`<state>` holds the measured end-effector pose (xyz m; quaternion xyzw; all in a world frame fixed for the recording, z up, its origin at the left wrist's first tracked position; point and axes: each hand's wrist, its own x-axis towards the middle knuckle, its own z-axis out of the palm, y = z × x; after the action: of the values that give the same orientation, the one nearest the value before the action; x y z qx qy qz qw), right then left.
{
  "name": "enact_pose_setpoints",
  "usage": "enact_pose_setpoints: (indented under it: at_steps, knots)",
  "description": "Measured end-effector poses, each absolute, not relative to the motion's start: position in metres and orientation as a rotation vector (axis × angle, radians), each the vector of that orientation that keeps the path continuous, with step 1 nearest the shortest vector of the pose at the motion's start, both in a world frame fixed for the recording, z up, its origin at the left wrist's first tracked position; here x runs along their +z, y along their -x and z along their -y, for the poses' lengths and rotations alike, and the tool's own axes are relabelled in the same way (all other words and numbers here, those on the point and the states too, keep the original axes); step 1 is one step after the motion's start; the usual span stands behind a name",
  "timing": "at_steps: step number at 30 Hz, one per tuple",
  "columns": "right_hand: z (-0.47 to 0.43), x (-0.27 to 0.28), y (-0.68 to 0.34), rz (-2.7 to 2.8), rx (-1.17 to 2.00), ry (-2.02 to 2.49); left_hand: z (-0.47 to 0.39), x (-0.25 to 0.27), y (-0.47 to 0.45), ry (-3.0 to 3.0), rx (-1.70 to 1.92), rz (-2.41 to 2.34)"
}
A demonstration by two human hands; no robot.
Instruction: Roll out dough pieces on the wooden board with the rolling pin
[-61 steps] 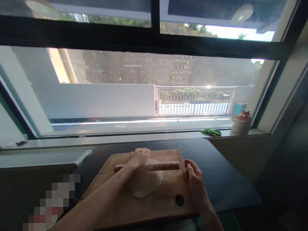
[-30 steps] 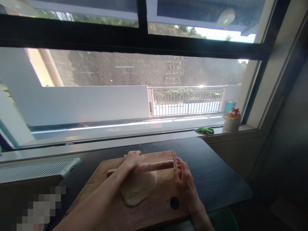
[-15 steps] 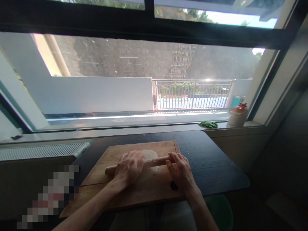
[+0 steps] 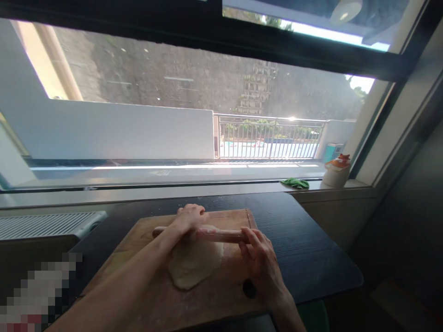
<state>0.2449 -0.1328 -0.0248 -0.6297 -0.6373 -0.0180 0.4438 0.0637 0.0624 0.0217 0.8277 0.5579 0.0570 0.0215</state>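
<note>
Dough lies on the wooden board on the table, the rolling pin across its far part. The left forearm hides some pin; whether the left hand has fingers closed, I cannot tell. The right hand's fingers clamp its end. Dough looks pale, flat, unevenly rounded.

No text is legible; the reddish marks on the rolling pin, toward six o'clock, are too blurred.
</note>
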Motion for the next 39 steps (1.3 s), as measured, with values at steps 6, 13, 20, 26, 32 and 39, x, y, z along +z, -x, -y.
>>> enact_pose_setpoints:
  at_steps: [6,13,20,26,32,39]
  knots:
    - [0.137,-0.02,-0.243,1.608,-0.052,1.515,-0.017,0.018,-0.041,-2.725,0.461,-1.571]
    - [0.151,-0.001,-0.236,1.922,-0.265,1.44,0.044,0.003,-0.013,-2.848,0.576,-1.382]
    - [0.135,-0.005,-0.238,1.954,-0.383,1.642,0.001,0.021,-0.044,-2.671,0.36,-1.509]
    - [0.117,-0.012,-0.231,1.852,-0.364,1.71,-0.04,0.022,-0.058,-2.515,0.249,-1.618]
    - [0.136,-0.033,-0.223,1.896,-0.489,1.599,-0.015,0.018,-0.046,-2.715,0.202,-1.421]
    - [0.151,-0.02,-0.214,1.918,-0.408,1.559,0.043,0.007,-0.021,-2.734,0.51,-1.478]
